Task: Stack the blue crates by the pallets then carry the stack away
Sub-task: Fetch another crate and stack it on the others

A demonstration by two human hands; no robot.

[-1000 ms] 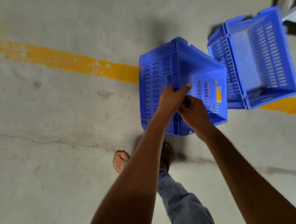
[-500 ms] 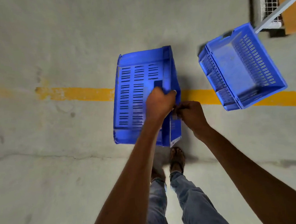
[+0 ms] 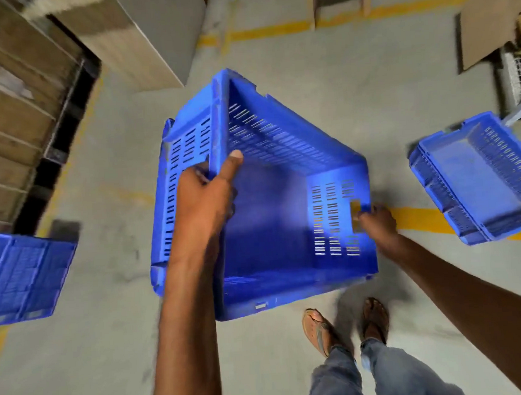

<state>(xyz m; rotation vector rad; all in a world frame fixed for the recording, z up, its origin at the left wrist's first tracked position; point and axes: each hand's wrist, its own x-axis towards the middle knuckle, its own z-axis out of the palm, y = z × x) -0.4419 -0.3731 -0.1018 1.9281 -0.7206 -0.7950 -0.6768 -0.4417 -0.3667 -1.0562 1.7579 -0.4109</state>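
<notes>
Fingers [image 3: 201, 178] of my left hand [image 3: 206, 200] are wrapped over the near rim of the big blue crate [image 3: 271, 202], thumb inside the wall; my right hand [image 3: 376, 223] has its fingers hooked into the handle slot on the crate's 3 o'clock end wall; both are closed on that one crate, which hangs tilted above the concrete floor [image 3: 353, 94], its open side turned toward me. A second blue crate [image 3: 481, 180] rests on the floor at 3 o'clock, well apart, open side up, straddling a yellow floor line [image 3: 419, 219]; a third blue crate [image 3: 23, 276] shows at 9 o'clock, near the pallets of cardboard boxes [image 3: 9, 99] at 10 o'clock. I judge the step is bringing this crate to one of the others; to do it well I should level it first, square its corners over the lower rim, then lower both ends evenly so it seats rather than jams; the frame is blurred, so slow down.
</notes>
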